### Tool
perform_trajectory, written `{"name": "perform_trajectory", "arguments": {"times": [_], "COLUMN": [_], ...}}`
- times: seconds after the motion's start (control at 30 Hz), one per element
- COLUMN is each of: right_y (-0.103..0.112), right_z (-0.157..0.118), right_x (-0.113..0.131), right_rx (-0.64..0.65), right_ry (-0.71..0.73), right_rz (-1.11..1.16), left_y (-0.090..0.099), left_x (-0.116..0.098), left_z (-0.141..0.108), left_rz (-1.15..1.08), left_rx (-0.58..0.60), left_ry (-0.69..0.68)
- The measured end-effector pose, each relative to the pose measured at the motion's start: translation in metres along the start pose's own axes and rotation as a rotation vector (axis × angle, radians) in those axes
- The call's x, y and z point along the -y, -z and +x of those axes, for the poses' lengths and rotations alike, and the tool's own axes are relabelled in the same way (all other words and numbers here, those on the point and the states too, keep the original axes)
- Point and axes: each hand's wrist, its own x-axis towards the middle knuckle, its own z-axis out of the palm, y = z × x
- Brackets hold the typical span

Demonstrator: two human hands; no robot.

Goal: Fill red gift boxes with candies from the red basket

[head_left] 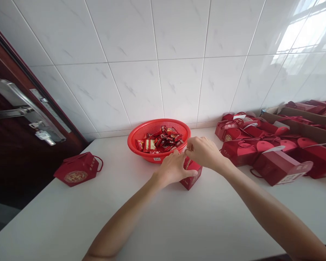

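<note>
As the left hand [171, 169], thumb and fingers spread, braces the red box [189, 183] on the table [163, 224] beside the basket [132, 143], the right hand's [203, 150] grip is pinched at its top, seemingly working the closure; what it pinches is hidden. Any next pull calls for steady bracing.

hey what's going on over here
A person is handling a small red box on the white counter. The left hand holds it, and the right hand has its fingers bent at the top; what they pinch is hidden. Just behind is a red basket with wrapped sweets. A second box sits off to the left, and many more boxes are grouped on the right.
</note>
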Motion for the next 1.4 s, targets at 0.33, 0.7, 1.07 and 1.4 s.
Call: {"name": "perform_trajectory", "arguments": {"times": [0.33,0.7,1.07,1.4], "right_y": [0.004,0.026,0.023,0.029], "right_z": [0.008,0.000,-0.003,-0.001], "right_x": [-0.015,-0.026,-0.024,-0.023], "right_rx": [-0.035,-0.186,-0.178,-0.119], "right_ry": [0.005,0.018,-0.091,-0.151], "right_rz": [0.493,0.479,0.368,0.200], "left_y": [0.007,0.045,0.036,-0.022], "left_x": [0.003,0.017,0.009,-0.035], "left_z": [0.001,-0.007,-0.006,-0.022], "left_rz": [-0.039,-0.200,-0.230,-0.292], "left_rx": [0.001,-0.218,-0.213,0.524], "left_ry": [0.029,0.002,-0.253,-0.727]}}
